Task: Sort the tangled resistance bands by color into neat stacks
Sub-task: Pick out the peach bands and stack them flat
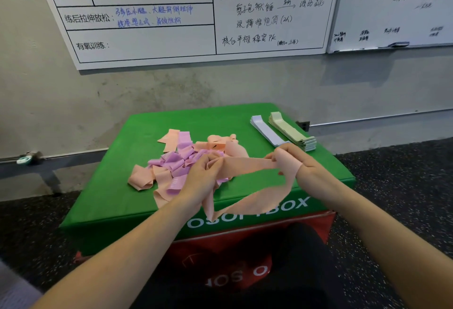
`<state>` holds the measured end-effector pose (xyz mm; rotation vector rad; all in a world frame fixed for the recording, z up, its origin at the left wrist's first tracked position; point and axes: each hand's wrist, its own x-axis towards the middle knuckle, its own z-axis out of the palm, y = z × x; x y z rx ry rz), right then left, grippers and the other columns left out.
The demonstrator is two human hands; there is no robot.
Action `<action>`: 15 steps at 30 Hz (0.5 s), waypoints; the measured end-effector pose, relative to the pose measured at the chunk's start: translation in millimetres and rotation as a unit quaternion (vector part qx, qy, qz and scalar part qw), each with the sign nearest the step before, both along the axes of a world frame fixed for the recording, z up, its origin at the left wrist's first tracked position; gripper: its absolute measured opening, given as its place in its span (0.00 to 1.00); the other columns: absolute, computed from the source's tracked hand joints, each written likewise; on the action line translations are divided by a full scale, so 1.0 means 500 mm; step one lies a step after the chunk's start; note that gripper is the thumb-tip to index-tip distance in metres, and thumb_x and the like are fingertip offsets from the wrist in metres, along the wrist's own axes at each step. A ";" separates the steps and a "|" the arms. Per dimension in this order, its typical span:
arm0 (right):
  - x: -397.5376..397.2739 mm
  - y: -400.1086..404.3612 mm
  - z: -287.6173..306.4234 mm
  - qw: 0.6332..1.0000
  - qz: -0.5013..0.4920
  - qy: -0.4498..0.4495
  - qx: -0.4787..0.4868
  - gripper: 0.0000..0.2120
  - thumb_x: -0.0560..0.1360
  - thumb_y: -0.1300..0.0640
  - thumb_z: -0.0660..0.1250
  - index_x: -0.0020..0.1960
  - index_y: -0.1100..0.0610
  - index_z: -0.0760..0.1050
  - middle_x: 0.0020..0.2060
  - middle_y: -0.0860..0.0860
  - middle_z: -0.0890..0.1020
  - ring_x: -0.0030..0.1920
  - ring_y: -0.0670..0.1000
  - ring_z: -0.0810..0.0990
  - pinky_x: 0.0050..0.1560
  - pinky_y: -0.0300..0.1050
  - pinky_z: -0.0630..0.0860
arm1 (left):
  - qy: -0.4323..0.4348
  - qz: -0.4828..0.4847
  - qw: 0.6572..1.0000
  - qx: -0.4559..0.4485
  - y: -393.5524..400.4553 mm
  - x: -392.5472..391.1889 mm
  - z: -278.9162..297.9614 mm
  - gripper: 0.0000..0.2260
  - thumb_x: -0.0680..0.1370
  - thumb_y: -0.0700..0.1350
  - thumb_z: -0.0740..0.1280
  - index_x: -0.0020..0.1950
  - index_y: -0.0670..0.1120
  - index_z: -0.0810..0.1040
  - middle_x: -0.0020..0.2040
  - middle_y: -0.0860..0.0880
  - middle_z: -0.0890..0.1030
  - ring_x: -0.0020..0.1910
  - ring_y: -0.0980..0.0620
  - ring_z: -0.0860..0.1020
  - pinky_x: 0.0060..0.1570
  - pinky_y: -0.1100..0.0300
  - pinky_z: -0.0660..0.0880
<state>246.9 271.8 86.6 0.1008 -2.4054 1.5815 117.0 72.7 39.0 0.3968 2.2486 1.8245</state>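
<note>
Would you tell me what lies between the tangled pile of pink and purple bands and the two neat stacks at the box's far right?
In the head view, only bare green box top separates the tangled pile from the pale blue stack and green stack.

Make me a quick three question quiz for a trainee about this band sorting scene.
1. True or false: both hands hold the same peach band.
2. Which colors are still mixed in the tangled pile on the green box?
3. Which finished stack sits nearer the box's right edge: A) lavender stack or B) pale green stack?

Key
1. True: the left hand and the right hand each pinch one end.
2. Peach and purple.
3. B.
</note>
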 end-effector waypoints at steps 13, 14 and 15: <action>-0.093 -0.008 0.091 0.975 -0.017 -0.055 0.214 0.06 0.78 0.59 0.62 0.47 0.49 0.68 0.41 0.49 0.73 0.41 0.49 0.70 0.43 0.45 0.69 | -0.036 -0.197 0.976 0.085 0.073 0.069 0.078 0.25 0.77 0.65 0.61 0.61 0.48 0.78 0.56 0.50 0.84 0.58 0.49 0.81 0.61 0.49 0.77; -0.093 -0.006 0.095 0.976 -0.006 -0.063 0.207 0.06 0.76 0.58 0.64 0.48 0.49 0.69 0.41 0.49 0.74 0.41 0.49 0.70 0.42 0.46 0.70 | -0.032 -0.203 0.974 0.095 0.076 0.072 0.085 0.20 0.78 0.61 0.63 0.60 0.47 0.78 0.53 0.49 0.84 0.55 0.48 0.82 0.60 0.50 0.78; -0.091 -0.006 0.100 0.979 0.006 -0.070 0.194 0.08 0.73 0.56 0.66 0.49 0.49 0.69 0.41 0.50 0.75 0.40 0.49 0.70 0.41 0.45 0.69 | -0.024 -0.202 0.974 0.102 0.078 0.077 0.091 0.17 0.77 0.57 0.66 0.58 0.47 0.78 0.50 0.48 0.84 0.52 0.49 0.81 0.58 0.52 0.78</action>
